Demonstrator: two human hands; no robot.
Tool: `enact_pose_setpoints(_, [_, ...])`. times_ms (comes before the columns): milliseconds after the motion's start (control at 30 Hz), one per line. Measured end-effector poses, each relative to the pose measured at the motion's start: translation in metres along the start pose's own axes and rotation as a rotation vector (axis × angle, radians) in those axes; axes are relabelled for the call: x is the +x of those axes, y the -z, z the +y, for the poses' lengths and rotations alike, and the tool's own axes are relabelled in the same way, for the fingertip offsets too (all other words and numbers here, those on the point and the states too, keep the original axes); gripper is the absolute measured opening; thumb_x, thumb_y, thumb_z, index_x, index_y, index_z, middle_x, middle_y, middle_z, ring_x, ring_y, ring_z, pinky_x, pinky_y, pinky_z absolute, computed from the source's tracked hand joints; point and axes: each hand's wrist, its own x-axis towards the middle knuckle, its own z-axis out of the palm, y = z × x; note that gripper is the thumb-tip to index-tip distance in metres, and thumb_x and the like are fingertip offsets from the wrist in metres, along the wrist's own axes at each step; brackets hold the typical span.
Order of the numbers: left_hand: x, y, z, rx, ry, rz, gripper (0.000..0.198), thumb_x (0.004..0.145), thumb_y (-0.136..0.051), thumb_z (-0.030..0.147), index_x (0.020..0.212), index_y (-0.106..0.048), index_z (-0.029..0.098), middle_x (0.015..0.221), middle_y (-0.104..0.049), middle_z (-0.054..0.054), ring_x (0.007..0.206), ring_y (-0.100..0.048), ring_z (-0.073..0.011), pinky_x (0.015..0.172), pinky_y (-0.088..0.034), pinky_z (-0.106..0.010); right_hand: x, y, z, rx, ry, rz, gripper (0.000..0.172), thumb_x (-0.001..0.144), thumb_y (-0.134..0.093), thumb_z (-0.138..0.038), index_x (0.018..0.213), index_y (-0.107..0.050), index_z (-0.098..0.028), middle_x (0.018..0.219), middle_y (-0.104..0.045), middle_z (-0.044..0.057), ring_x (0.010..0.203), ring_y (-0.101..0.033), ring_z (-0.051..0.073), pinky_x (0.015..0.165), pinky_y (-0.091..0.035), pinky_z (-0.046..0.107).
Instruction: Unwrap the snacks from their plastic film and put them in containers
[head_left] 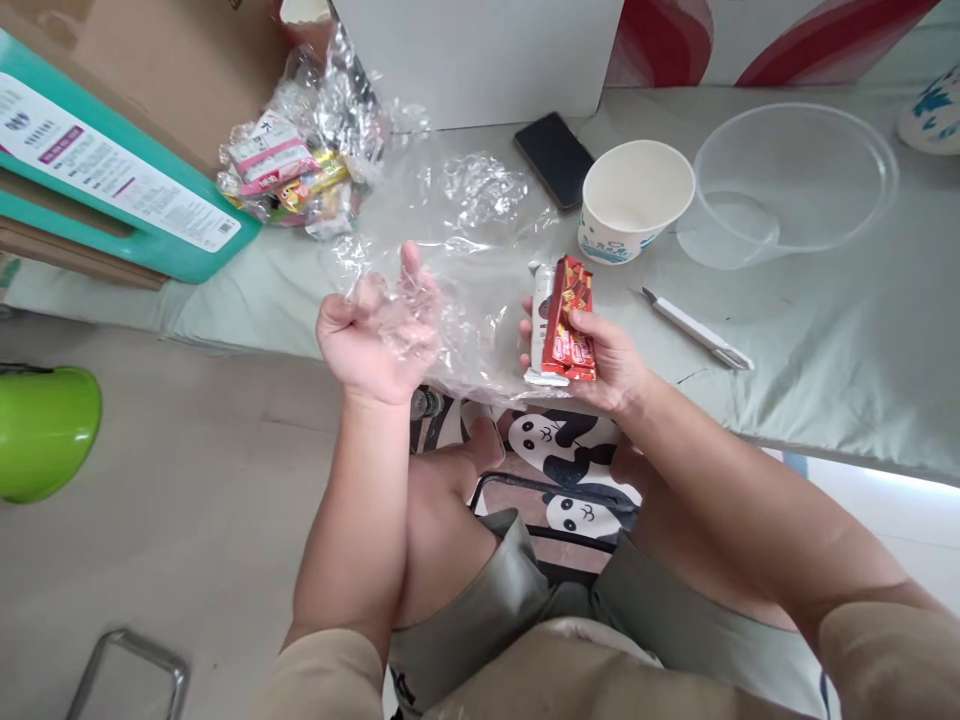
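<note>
My left hand (379, 340) is turned palm up at the table's front edge, its fingers curled around part of a crinkled clear plastic bag (480, 250). Some of the film lies over the fingers and blurs their outline. In my right hand (611, 360) are red snack packets (570, 315) with pictures of chocolate-coloured sticks, together with a white packet (541, 320) on their left. My thumb presses on the red wrapper from the front. The bag spreads across the table between both hands and reaches behind the packets.
Behind my right hand stand a paper bowl (630, 235), a clear plastic tub (795, 240) and a black phone (553, 158). A white utility knife (697, 328) lies to the right. Bagged snacks (285, 175) sit near a green container (150, 200) at left.
</note>
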Motion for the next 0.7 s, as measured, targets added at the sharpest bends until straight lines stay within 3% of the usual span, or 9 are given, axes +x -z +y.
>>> enact_pose_setpoints(133, [0.016,0.002,-0.018,-0.269,0.086,0.088,0.027,0.067,-0.056,0.049,0.08,-0.064,0.027,0.137,-0.071,0.0,0.144,-0.051,-0.0302,0.051,-0.045,-0.027,-0.013,0.004,-0.02,-0.152,0.134,0.037,0.041,0.075,-0.062,-0.043,0.115,-0.063,-0.033,0.148,-0.063,0.001,0.12,-0.071,0.026,0.083,-0.062,0.046])
enact_pose_setpoints(233, [0.029,-0.012,-0.029,-0.38,0.139,0.078,0.021,0.062,-0.056,0.041,0.075,-0.064,0.027,0.128,-0.075,-0.002,0.136,-0.056,-0.0275,0.044,-0.035,-0.025,-0.025,0.008,-0.053,-0.393,0.31,0.178,0.038,0.076,-0.058,-0.054,0.109,-0.062,-0.034,0.139,-0.067,0.003,0.119,-0.07,0.029,0.075,-0.064,0.045])
enact_pose_setpoints(333, [0.035,-0.03,-0.033,-0.303,0.114,0.013,0.021,0.068,-0.053,0.046,0.073,-0.061,0.027,0.121,-0.076,-0.007,0.121,-0.066,-0.0276,0.045,-0.034,-0.027,-0.032,0.02,-0.097,-0.535,0.561,0.341,0.042,0.077,-0.054,-0.052,0.114,-0.06,-0.033,0.14,-0.064,0.008,0.129,-0.065,0.032,0.077,-0.065,0.047])
enact_pose_setpoints(433, [0.037,-0.044,-0.033,-0.167,0.098,-0.08,0.032,0.075,-0.048,0.057,0.07,-0.055,0.026,0.106,-0.077,-0.01,0.101,-0.071,-0.0281,0.049,-0.038,-0.03,-0.029,0.045,-0.134,-0.487,0.927,0.626,0.065,0.071,-0.063,-0.035,0.134,-0.051,-0.026,0.149,-0.055,0.014,0.132,-0.063,0.031,0.094,-0.062,0.048])
enact_pose_setpoints(500, [0.038,-0.05,-0.033,-0.106,0.111,-0.132,0.038,0.076,-0.047,0.062,0.067,-0.048,0.025,0.095,-0.075,-0.011,0.087,-0.07,-0.0268,0.053,-0.041,-0.032,-0.02,0.069,-0.147,-0.573,1.08,0.816,0.086,0.066,-0.068,-0.02,0.148,-0.041,-0.016,0.161,-0.042,0.02,0.146,-0.052,0.032,0.107,-0.056,0.046])
enact_pose_setpoints(533, [0.039,-0.053,-0.033,-0.093,0.12,-0.146,0.041,0.076,-0.048,0.063,0.065,-0.043,0.024,0.09,-0.073,-0.01,0.081,-0.068,-0.0257,0.054,-0.042,-0.034,-0.015,0.081,-0.15,-0.709,1.077,0.887,0.087,0.068,-0.068,-0.017,0.151,-0.04,-0.012,0.165,-0.037,0.022,0.152,-0.045,0.032,0.113,-0.051,0.046])
enact_pose_setpoints(600, [0.04,-0.058,-0.034,-0.098,0.133,-0.15,0.045,0.075,-0.049,0.063,0.062,-0.033,0.023,0.081,-0.069,-0.009,0.072,-0.063,-0.0234,0.054,-0.041,-0.034,-0.006,0.103,-0.15,-1.049,0.956,0.963,0.082,0.077,-0.067,-0.016,0.155,-0.042,-0.01,0.163,-0.042,0.023,0.152,-0.045,0.033,0.123,-0.04,0.047])
enact_pose_setpoints(700, [0.041,-0.063,-0.034,-0.173,0.163,-0.151,0.045,0.072,-0.053,0.056,0.061,-0.026,0.021,0.074,-0.066,-0.007,0.065,-0.057,-0.0209,0.053,-0.036,-0.033,-0.003,0.113,-0.148,-1.316,0.772,1.053,0.084,0.081,-0.07,-0.022,0.158,-0.041,-0.004,0.159,-0.047,0.026,0.149,-0.046,0.035,0.126,-0.034,0.047])
